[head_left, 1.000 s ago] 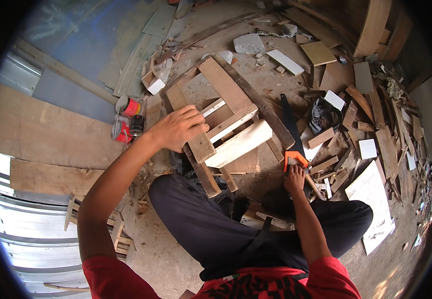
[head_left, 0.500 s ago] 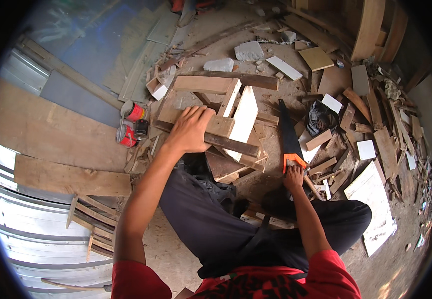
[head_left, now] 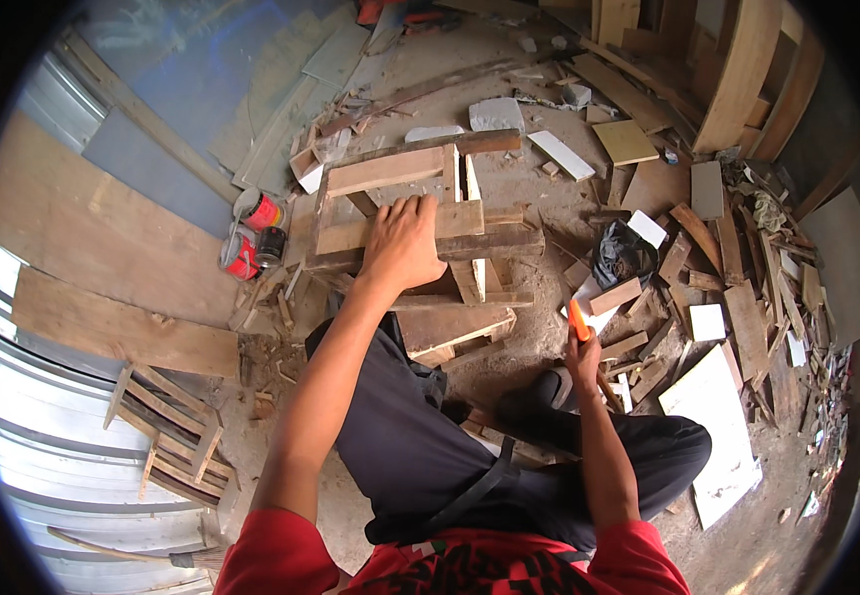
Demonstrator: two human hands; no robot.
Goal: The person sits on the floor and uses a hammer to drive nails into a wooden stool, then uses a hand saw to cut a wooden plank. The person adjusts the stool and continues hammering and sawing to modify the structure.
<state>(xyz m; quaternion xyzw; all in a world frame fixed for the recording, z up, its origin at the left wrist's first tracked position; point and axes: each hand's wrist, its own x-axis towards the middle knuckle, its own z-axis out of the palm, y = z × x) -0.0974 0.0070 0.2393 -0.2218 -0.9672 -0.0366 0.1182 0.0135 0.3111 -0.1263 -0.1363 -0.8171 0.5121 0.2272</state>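
In front of me stands a wooden frame (head_left: 386,171) nailed together from rough slats, with open gaps between them. My left hand (head_left: 405,243) grips one of its pale cross slats, fingers curled over the far edge. A longer dark beam (head_left: 494,244) runs beside that slat and sticks out to the right. To the right, apart from the frame, my right hand (head_left: 582,359) is closed round the orange handle of a hand saw (head_left: 579,320). The saw is turned edge-on, so its blade hardly shows. Under the frame lies a wooden block (head_left: 450,327).
Offcuts (head_left: 693,248) and a black plastic bag (head_left: 620,256) litter the floor at right, near a large white board (head_left: 713,436). Paint cans (head_left: 242,255) stand at left. A small slatted wooden piece (head_left: 177,431) lies at lower left. Planks (head_left: 742,79) lean at the far right.
The wooden frame has tipped under my left hand, and its white side panel is now mostly hidden. My right hand has turned the saw from flat to edge-on.
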